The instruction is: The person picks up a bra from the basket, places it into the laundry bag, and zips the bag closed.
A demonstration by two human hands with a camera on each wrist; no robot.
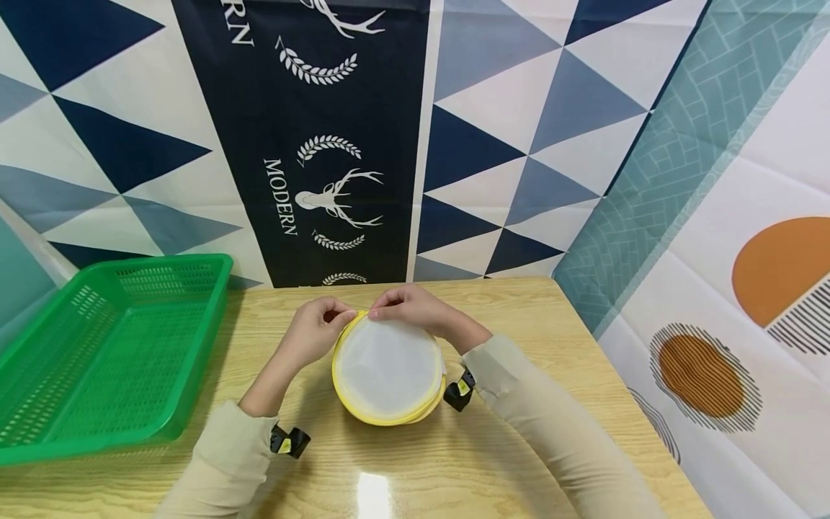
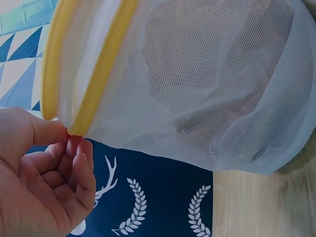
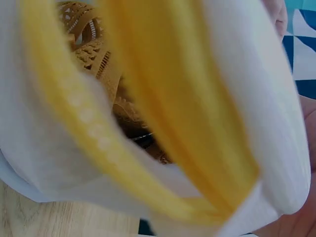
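Observation:
A round white mesh laundry bag with yellow trim stands on the table between both hands. With thumb and fingertips, my left hand pinches the yellow edge at the bag's far side; the left wrist view shows this grip up close. Beside it, my right hand pinches the same far edge, its fingertips partly hidden. In the right wrist view the yellow zipper gapes along the side. Through the gap shows a brown lacy garment, which also appears dimly through the mesh in the left wrist view.
A green plastic basket with perforated walls stands on the left of the wooden table. Behind the table hangs a patterned cloth, and another printed cloth borders the right side. Black wrist cameras sit at both cuffs.

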